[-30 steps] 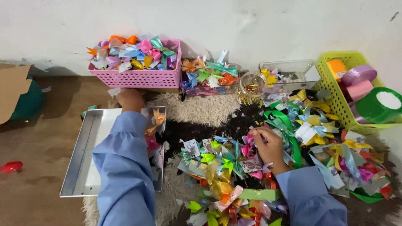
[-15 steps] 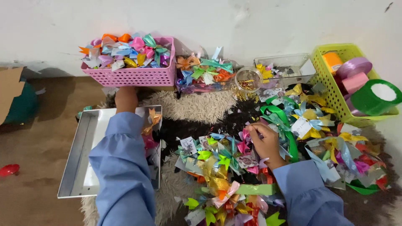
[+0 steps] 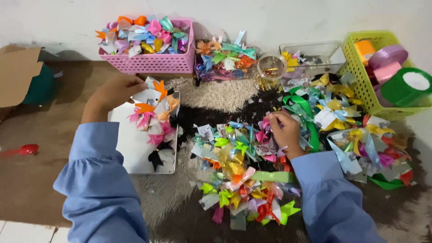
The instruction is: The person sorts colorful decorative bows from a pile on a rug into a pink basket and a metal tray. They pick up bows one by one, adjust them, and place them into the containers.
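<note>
My left hand grips the far edge of a shallow metal tray. The tray lies on a furry rug, with orange, pink and black ribbon bows bunched along its right side. My left sleeve covers the tray's left part. My right hand rests in a big pile of coloured ribbon bows. Its fingertips are pinched on a small pink bow at the pile's top.
A pink basket full of bows stands against the wall, with a clear box of bows beside it. Further right are a small round jar, a clear tub and a green basket of ribbon rolls. A red spoon lies far left.
My left hand has drawn back from the pink basket to the tray's far edge, and bows now show on the tray. My right hand stays in the pile.
</note>
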